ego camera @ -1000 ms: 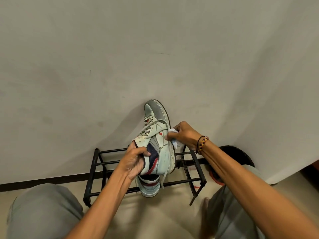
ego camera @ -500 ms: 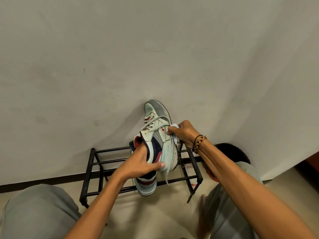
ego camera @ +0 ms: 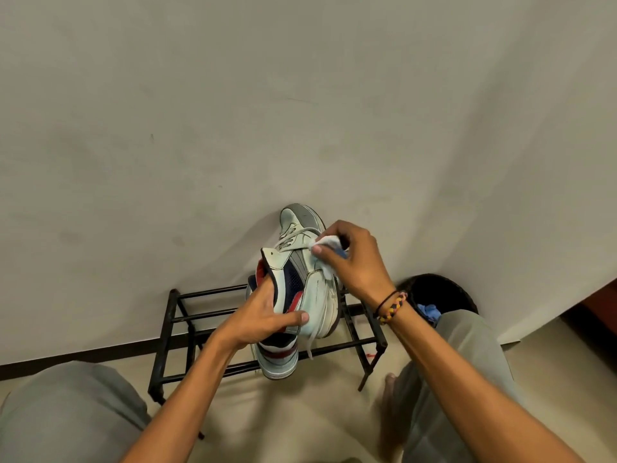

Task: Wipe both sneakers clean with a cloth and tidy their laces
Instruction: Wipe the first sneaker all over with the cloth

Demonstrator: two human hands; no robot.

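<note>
A white sneaker [ego camera: 319, 295] with grey, navy and red panels is held up in front of the wall, toe pointing away from me. My left hand [ego camera: 263, 319] grips it at the collar, fingers inside the opening and thumb across the heel side. My right hand [ego camera: 350, 259] pinches a small white cloth [ego camera: 325, 245] and presses it on the sneaker's right side near the laces. One loose lace end [ego camera: 312, 342] dangles below. A second sneaker [ego camera: 278, 360] lies on the rack underneath, only its heel showing.
A black metal shoe rack [ego camera: 187, 329] stands on the beige floor against the wall [ego camera: 233, 111]. A dark round bin [ego camera: 444, 295] with something blue inside sits at the right. My grey-clad knees fill both lower corners, and a bare foot [ego camera: 389, 406] rests by the rack's right leg.
My right hand with the cloth has slid up and over the sneaker's side. My left hand shifted its grip at the collar, thumb now across the heel, and the shoe turned slightly.
</note>
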